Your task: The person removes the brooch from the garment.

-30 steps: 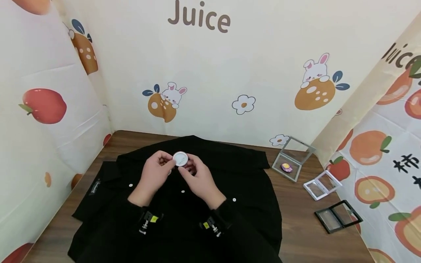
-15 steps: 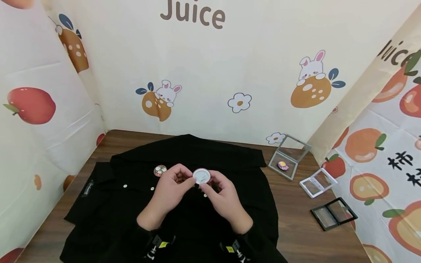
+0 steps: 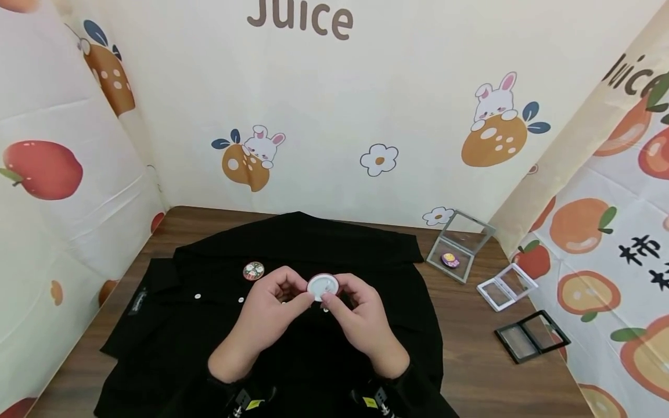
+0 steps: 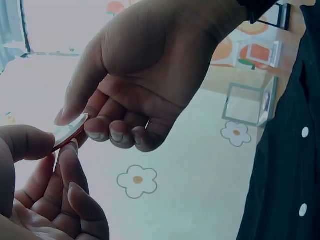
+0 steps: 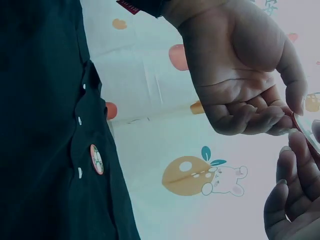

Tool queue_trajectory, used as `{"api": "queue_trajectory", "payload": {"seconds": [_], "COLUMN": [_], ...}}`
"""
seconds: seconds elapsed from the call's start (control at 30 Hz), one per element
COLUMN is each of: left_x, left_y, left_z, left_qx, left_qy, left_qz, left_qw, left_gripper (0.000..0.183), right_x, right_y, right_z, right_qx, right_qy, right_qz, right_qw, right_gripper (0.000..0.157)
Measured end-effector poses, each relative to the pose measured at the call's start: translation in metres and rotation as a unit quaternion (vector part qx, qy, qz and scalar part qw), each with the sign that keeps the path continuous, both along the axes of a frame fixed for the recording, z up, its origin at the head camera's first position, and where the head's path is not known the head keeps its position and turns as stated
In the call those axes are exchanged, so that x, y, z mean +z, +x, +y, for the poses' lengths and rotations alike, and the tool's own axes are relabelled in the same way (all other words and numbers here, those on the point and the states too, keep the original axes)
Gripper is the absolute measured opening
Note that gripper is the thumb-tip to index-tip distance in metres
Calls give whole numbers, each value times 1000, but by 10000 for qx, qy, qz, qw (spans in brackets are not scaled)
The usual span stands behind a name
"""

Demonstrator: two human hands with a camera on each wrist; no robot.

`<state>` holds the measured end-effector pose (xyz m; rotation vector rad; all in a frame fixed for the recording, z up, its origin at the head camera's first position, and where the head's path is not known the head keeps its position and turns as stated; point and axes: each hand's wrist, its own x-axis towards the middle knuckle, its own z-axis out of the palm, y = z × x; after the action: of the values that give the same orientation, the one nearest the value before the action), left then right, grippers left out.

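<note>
In the head view, a round pin badge is held above the black shirt, its pale back turned up and its rim reddish. My left hand pinches its left edge between thumb and fingers. From the right side, my right hand pinches the opposite edge. The left wrist view shows the badge nearly edge-on between both hands' fingertips. A second round badge, with a patterned face, is on the shirt just beyond my left hand; the right wrist view shows this patterned badge beside the button row.
At the table's right stand an open grey-framed mirror case with a small purple-and-yellow oval piece in it, an open white case and an open black case. Printed cloth walls enclose the wooden table.
Both hands have carried the badge to the right and nearer the body, bringing the patterned badge on the shirt into full sight. The head view has shifted slightly.
</note>
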<state>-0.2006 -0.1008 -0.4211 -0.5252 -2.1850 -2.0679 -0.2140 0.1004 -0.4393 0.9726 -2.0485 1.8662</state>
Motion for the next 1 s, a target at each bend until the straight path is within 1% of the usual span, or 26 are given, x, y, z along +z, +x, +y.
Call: {"api": "queue_trajectory", "payload": {"seconds": [0.17, 0.3, 0.5, 0.63, 0.8, 1.0], "left_x": [1, 2, 3, 4, 5, 5], "left_y": [-2, -2, 0, 2, 3, 4], "left_z": [-5, -10, -13, -12, -9, -7], "left_qx": [-112, -195, -169, -131, -146, -102], "left_qy": [-257, -489, -590, -644, -591, -632], "left_qz": [74, 125, 95, 115, 187, 216], "left_qw": [9996, 9985, 9981, 9978, 9980, 9977], "left_gripper": [5, 2, 6, 5, 5, 5], "right_x": [2, 1, 0, 1, 1, 0], "right_y": [-1, -1, -1, -1, -1, -1], "right_z": [2, 3, 2, 1, 1, 1], "right_qx": [8, 121, 353, 444, 484, 520], "right_qy": [34, 26, 35, -70, -243, -362], "right_qz": [-7, -107, -277, -342, -355, -387], "right_qw": [10000, 9999, 9990, 9984, 9979, 9972], "right_gripper": [17, 14, 12, 10, 5, 6]}}
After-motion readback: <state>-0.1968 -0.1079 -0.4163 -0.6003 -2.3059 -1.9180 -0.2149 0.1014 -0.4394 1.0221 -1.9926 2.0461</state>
